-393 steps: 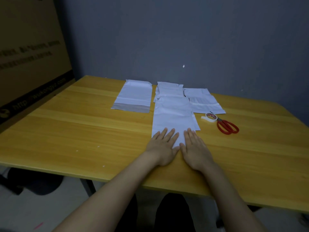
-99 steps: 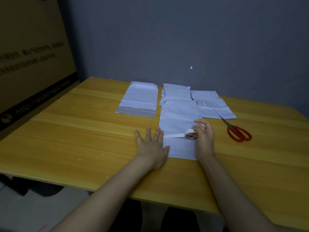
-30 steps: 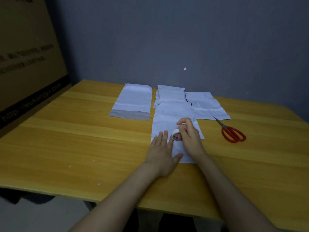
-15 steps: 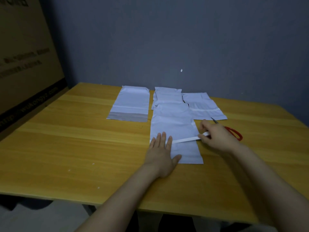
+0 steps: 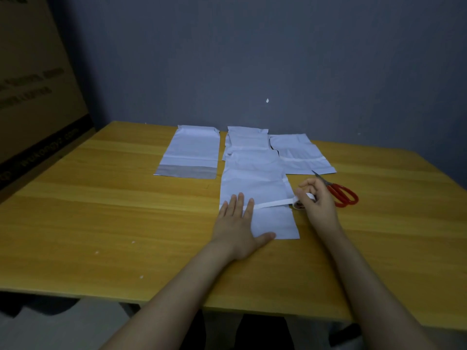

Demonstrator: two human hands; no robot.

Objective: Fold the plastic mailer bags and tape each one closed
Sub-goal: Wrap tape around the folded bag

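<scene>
— Yellow wooden desk [image 5: 101, 223], grey wall behind: where is the folded white plastic mailer bag [image 5: 255, 183]?
— Middle, near the front edge. The left hand [image 5: 237, 223] presses it flat, fingers spread, I think to hold the fold.
— The right hand [image 5: 316, 203]?
— It pinches the small white tape roll [image 5: 299, 204] at the bag's right side, so the strip [image 5: 273, 203] is tight. Red-handled scissors [image 5: 341, 195] lie beside, probably for cutting.

You've got a yellow wood-grain table [image 5: 101, 210], smooth, low sheen. Nearest mailer [image 5: 255, 183]: thin white plastic, creased, matt. The tape [image 5: 273, 203] across it looks matt white. At its 3 o'clock, scissors [image 5: 340, 193]: glossy red plastic handles, metal blades. At 9 o'clock, cardboard [image 5: 30, 97]: matt brown.
</scene>
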